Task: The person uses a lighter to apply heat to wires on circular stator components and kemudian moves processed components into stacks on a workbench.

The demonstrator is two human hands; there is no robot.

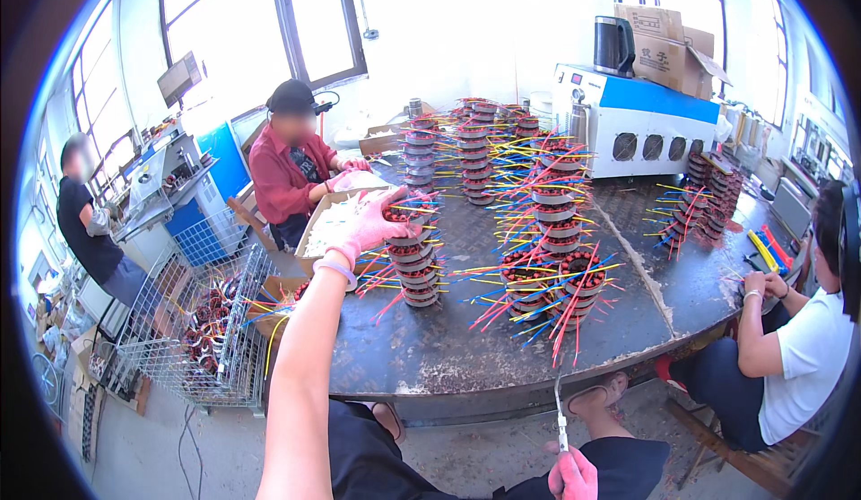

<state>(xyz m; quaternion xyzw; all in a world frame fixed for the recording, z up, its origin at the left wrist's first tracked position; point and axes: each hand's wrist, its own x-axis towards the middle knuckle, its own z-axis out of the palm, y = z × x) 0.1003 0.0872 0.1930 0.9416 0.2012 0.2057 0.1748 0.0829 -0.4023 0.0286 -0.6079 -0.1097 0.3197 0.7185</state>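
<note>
My left hand (369, 224), in a pink glove, reaches to the top of a stack of wound motor stators (418, 278). Its fingers close around the upper stator, whose far side they partly hide. Red, blue and yellow wire leads stick out from the stack. Low in the view, my right hand (574, 475), also gloved in pink, grips a thin metal tool (562, 421) with a whitish handle and a bent tip. That tool points up toward the table's near edge. Just beyond its tip stand two shorter stator stacks (581, 285).
More stator stacks (475, 155) cover the dark table (484, 356). A cardboard box (314, 231) of white pieces sits left. A wire cage (193, 356) holds more stators. Behind is a blue-white machine (637, 123). Co-workers sit at left (291, 168) and right (798, 347).
</note>
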